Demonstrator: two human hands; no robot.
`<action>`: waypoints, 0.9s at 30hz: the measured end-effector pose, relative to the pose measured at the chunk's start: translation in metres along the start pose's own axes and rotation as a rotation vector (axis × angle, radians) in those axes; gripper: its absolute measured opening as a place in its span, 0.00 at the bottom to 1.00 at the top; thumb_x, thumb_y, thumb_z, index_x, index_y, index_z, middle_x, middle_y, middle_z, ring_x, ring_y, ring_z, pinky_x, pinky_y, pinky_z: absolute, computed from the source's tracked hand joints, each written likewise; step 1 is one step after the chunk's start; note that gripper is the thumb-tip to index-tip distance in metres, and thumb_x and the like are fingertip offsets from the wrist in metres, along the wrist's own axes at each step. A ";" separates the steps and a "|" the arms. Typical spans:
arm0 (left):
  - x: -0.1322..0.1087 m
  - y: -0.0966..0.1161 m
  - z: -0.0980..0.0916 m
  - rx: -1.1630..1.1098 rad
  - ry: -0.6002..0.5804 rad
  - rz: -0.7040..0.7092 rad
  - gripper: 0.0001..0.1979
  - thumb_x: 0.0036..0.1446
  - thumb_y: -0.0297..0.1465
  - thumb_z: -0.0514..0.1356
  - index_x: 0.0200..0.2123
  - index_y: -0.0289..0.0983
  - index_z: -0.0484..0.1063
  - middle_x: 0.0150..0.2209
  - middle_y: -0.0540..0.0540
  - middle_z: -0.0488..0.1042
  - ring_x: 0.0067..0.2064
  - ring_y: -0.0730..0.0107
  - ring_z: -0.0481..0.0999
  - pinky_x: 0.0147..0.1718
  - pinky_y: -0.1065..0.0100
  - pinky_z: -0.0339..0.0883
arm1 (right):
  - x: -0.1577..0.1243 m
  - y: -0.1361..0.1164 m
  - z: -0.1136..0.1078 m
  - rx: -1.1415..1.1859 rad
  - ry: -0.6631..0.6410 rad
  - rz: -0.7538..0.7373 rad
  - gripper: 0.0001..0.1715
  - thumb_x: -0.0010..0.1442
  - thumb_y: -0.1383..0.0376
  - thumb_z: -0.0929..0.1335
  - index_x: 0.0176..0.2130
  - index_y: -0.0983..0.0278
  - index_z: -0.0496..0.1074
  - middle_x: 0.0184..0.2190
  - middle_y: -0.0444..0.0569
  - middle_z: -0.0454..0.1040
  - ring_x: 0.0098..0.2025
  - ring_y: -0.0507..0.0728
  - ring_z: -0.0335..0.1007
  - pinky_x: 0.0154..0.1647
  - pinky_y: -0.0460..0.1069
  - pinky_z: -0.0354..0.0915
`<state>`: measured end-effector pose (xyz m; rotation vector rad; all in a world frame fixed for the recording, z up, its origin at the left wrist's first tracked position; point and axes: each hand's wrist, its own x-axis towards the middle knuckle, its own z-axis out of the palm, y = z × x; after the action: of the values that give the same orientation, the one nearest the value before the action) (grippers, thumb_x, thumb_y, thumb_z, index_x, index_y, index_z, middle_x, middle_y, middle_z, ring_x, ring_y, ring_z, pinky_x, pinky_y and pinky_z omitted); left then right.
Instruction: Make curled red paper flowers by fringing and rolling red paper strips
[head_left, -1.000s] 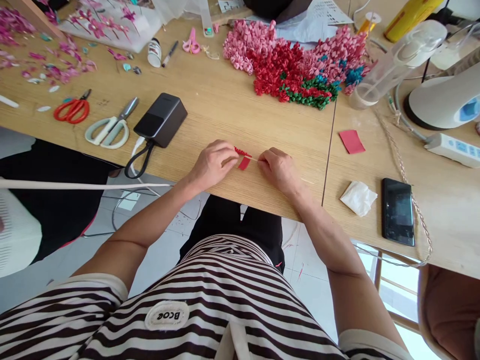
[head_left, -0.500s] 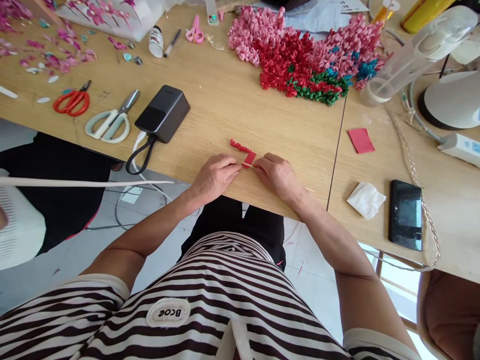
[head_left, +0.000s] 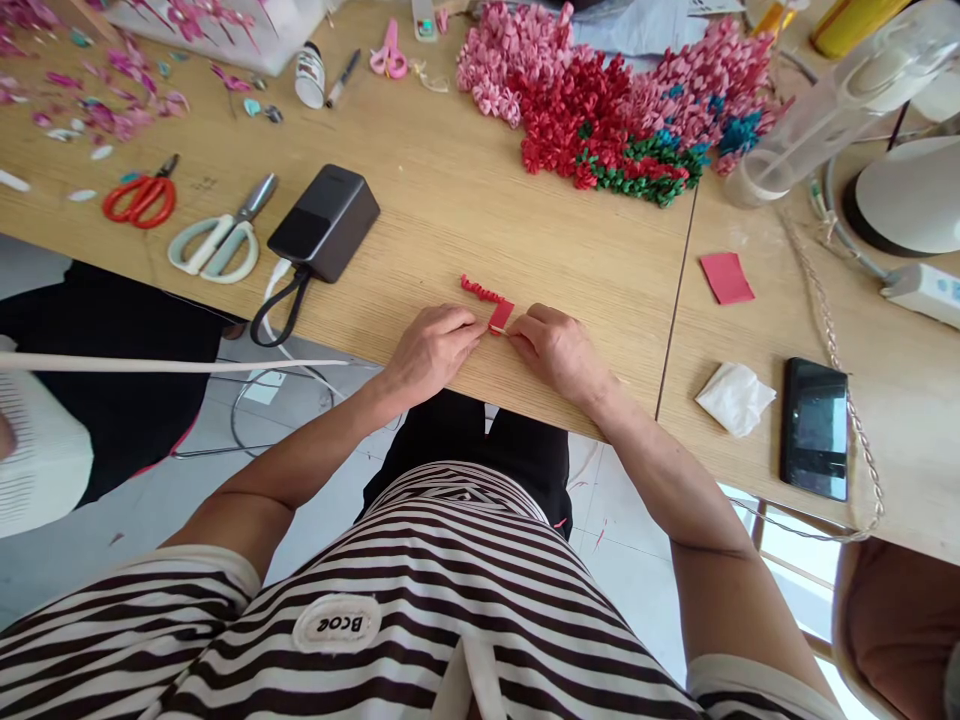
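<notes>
At the table's near edge, a small red piece (head_left: 501, 315) of paper or cloth lies flat between my hands. A thin pale stick (head_left: 497, 329) crosses its lower end. My left hand (head_left: 439, 345) pinches the stick's left end, thumb and fingertips pressed together against the table. From the other side my right hand (head_left: 553, 345) is closed on the right end in a similar pinch. The fingers partly hide both stick ends. Just above the red piece, touching or nearly touching its upper left corner, is a short twisted red strip (head_left: 481, 290).
Left of my hands are a black power bank (head_left: 326, 222) with cables, white-handled scissors (head_left: 217, 245) and red-handled pliers or snips (head_left: 142, 200). Small red, pink and green flowers (head_left: 592, 110) are heaped behind. A red square (head_left: 727, 278), crumpled tissue (head_left: 736, 398) and phone (head_left: 815, 428) lie right.
My fingertips and the stick have shifted slightly at the lower end of the red piece; less of the stick shows between them. Both hands keep their pinch.
</notes>
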<state>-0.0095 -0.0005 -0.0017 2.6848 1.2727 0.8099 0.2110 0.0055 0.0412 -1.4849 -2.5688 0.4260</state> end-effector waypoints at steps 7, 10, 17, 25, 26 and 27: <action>0.000 0.000 0.000 -0.022 -0.028 -0.040 0.15 0.71 0.32 0.53 0.49 0.37 0.80 0.42 0.42 0.79 0.45 0.60 0.76 0.47 0.57 0.71 | 0.000 -0.001 0.000 -0.014 -0.012 0.006 0.19 0.74 0.63 0.59 0.47 0.63 0.78 0.43 0.54 0.77 0.42 0.58 0.72 0.41 0.50 0.64; -0.002 0.001 0.000 -0.013 -0.007 -0.036 0.16 0.72 0.32 0.52 0.47 0.37 0.80 0.41 0.42 0.79 0.45 0.61 0.76 0.46 0.59 0.71 | 0.000 -0.002 -0.001 -0.012 -0.021 0.012 0.20 0.74 0.64 0.59 0.47 0.62 0.78 0.44 0.54 0.77 0.43 0.58 0.72 0.42 0.51 0.64; -0.002 0.003 -0.001 -0.019 0.003 -0.037 0.15 0.72 0.33 0.53 0.43 0.39 0.81 0.39 0.44 0.79 0.42 0.64 0.76 0.45 0.61 0.70 | 0.000 -0.002 -0.002 -0.013 -0.021 0.012 0.20 0.74 0.64 0.59 0.47 0.62 0.78 0.44 0.54 0.77 0.43 0.59 0.71 0.42 0.51 0.63; 0.001 0.002 0.001 0.066 0.007 0.004 0.17 0.73 0.33 0.50 0.47 0.38 0.81 0.39 0.43 0.78 0.41 0.64 0.76 0.42 0.62 0.68 | 0.000 -0.004 -0.004 -0.014 -0.032 0.019 0.19 0.74 0.64 0.59 0.47 0.64 0.78 0.44 0.55 0.77 0.42 0.59 0.71 0.40 0.51 0.61; 0.001 0.001 0.001 0.068 0.000 0.000 0.17 0.73 0.33 0.51 0.47 0.38 0.80 0.39 0.43 0.78 0.42 0.64 0.76 0.43 0.62 0.68 | 0.000 -0.004 -0.004 -0.014 -0.035 0.022 0.19 0.74 0.64 0.59 0.47 0.64 0.78 0.44 0.55 0.77 0.43 0.59 0.71 0.40 0.51 0.61; 0.001 0.001 0.001 0.069 -0.005 -0.002 0.17 0.73 0.33 0.51 0.47 0.38 0.80 0.39 0.43 0.78 0.42 0.64 0.76 0.43 0.62 0.68 | 0.000 -0.004 -0.004 -0.014 -0.036 0.024 0.20 0.74 0.64 0.59 0.47 0.64 0.78 0.44 0.55 0.77 0.43 0.59 0.72 0.40 0.51 0.61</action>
<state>-0.0078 0.0001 -0.0019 2.7356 1.3262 0.7725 0.2086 0.0047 0.0464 -1.5275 -2.5892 0.4425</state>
